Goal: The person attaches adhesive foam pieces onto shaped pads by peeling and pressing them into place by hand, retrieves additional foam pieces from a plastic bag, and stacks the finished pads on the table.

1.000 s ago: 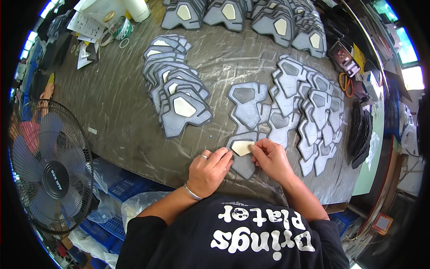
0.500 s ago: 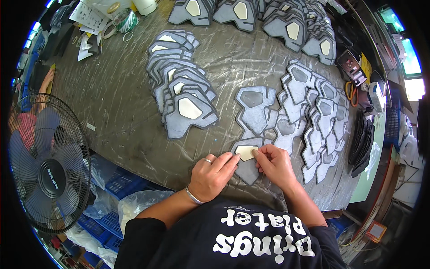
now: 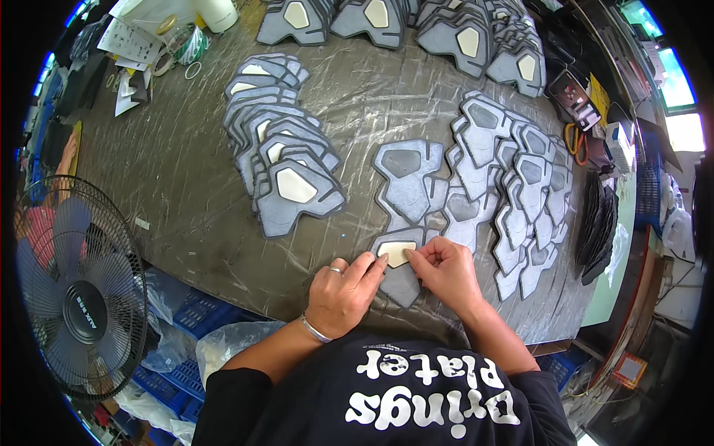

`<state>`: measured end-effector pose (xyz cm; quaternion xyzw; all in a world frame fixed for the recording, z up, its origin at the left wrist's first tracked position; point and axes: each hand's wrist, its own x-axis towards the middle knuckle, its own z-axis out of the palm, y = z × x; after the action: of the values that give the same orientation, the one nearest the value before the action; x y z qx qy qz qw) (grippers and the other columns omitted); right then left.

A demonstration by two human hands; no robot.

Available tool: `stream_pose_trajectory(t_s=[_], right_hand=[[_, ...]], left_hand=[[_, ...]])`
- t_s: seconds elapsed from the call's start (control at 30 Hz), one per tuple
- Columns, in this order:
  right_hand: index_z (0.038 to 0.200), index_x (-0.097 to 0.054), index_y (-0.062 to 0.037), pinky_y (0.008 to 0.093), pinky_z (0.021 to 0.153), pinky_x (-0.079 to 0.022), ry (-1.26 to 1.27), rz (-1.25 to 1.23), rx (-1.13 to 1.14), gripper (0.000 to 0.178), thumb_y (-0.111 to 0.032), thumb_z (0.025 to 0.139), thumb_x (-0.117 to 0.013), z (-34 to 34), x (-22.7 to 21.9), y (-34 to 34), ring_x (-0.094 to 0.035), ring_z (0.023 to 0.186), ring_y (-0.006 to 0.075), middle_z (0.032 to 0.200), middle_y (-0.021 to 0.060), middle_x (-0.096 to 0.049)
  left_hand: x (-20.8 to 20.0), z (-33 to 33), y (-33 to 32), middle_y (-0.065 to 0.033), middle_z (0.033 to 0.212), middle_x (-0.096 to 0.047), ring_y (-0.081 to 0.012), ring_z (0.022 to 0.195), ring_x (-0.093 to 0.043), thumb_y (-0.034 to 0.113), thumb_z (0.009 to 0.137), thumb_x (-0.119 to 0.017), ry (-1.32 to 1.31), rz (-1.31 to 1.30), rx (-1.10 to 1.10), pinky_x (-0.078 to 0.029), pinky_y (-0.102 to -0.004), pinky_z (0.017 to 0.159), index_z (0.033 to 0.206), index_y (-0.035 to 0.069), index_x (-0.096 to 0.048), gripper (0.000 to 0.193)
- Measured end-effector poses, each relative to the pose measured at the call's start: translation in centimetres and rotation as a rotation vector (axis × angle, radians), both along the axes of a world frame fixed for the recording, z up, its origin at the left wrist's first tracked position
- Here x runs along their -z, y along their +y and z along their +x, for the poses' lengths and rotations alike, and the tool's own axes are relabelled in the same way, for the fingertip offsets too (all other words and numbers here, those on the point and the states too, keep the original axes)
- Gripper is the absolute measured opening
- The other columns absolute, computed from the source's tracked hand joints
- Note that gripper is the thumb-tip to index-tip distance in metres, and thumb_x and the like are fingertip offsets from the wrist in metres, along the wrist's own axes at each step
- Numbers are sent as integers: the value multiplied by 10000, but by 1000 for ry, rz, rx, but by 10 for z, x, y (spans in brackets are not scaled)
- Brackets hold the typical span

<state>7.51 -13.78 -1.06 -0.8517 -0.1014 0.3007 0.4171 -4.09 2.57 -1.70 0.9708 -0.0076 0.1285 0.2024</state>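
At the near edge of the dark table (image 3: 186,193), a cream angular pad (image 3: 397,253) lies lengthwise left-to-right on a grey dark-rimmed piece (image 3: 402,288), pinched at right by the right hand (image 3: 446,275), touched at left by the left hand (image 3: 343,296), whose grip is unclear.

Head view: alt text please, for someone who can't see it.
A person's right hand pinches a cream pad over a gray piece on a dark table, left hand fingertips at the pad's other end. Overlapping padded pieces lie to the left and far side, unpadded pieces to the right. A fan stands at left.
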Motion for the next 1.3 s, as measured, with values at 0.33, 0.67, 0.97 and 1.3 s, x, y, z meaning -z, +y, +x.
stream_pose_trajectory(t_s=[0.33,0.67,0.97,1.3], right_hand=[[667,-635,-6,343,491,-454,-148,-171,-83,317,-278,765,-764,9,-12,0,-588,478,246,544,111,-602],[1247,-555,-34,314,534,-482,-918,-286,-416,608,-416,795,-693,-39,3,-9,-567,671,185,838,52,-508],[1189,-592,-28,351,583,-505,-539,91,-156,372,-170,852,-662,-26,0,-28,-622,641,232,977,109,-609],[1093,-645,3,309,612,-516,-541,220,-42,249,-93,864,-626,6,-18,-25,-648,718,234,1027,148,-637]], left_hand=[[1,2,-3,-5,963,-583,-189,689,-548,157,752,-734,-32,-44,-40,-472,-318,590,1065,138,-711,314],[4,3,-5,-22,939,-568,-213,677,-561,178,782,-722,-107,-4,-49,-474,-342,572,1062,138,-684,285],[0,18,-12,-75,977,-590,-300,822,-627,256,773,-754,-55,-191,-205,-499,-391,656,1130,84,-580,433],[-2,22,-28,-127,971,-646,-244,828,-660,178,740,-794,-31,-411,-220,-513,-346,702,1119,38,-553,470]])
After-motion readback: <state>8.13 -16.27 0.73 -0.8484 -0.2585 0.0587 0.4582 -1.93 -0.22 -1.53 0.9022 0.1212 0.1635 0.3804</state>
